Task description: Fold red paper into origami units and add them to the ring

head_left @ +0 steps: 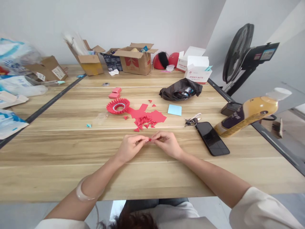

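Between the fingertips of both hands is a small folded piece of red paper (150, 139), mostly covered by the fingers. My left hand (130, 147) pinches it from the left, and my right hand (167, 143) pinches it from the right, low over the wooden table. Just beyond my fingers lies a heap of small folded red paper triangles (145, 121), resting on and around flat red paper sheets (157, 116). Farther left sits a ring of interlocked red paper pieces (111, 106) with a light blue inner edge.
Two red paper stacks (114, 95) and a blue sticky-note pad (174, 110) lie beyond. To the right are keys (192, 121), a phone (212, 138), a tilted yellow bottle (250, 111) and a fan (238, 52). A black bag (173, 89) and cardboard boxes (135, 62) stand farther back.
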Motion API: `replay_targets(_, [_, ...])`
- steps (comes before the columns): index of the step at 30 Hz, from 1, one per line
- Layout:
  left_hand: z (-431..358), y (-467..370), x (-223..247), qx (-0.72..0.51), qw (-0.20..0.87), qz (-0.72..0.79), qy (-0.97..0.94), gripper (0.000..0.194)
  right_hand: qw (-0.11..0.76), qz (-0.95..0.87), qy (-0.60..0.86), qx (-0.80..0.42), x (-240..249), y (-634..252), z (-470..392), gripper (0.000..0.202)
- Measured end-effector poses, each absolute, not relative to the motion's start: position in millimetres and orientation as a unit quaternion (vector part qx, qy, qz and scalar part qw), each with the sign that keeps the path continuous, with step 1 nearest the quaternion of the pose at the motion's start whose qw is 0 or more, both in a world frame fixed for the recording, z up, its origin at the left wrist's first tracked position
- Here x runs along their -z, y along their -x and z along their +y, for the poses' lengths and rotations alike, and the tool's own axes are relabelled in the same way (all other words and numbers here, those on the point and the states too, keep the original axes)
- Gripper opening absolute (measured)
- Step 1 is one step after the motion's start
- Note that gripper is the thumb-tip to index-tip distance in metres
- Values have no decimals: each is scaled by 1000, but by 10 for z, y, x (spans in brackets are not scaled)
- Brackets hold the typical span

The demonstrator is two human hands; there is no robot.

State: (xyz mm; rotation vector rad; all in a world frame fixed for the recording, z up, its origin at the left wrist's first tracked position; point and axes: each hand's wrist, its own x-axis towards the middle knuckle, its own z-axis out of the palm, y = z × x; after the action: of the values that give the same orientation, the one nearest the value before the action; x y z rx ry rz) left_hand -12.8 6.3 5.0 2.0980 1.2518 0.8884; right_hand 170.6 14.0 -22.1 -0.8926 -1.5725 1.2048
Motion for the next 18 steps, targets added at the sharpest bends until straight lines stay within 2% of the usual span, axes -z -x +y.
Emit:
replay_targets(7, [40, 99, -101, -339, 255, 480, -768, 18, 495, -593, 394, -498, 213, -1680, 152, 13])
replay_targets(11, [38, 111, -99, -346, 257, 486, -760, 19, 470, -587, 387, -534, 219, -1697, 158, 19])
replay_targets(18, [24, 109, -94, -371, 227, 475, -765, 16, 473, -596, 374, -531, 211, -1707, 155, 16])
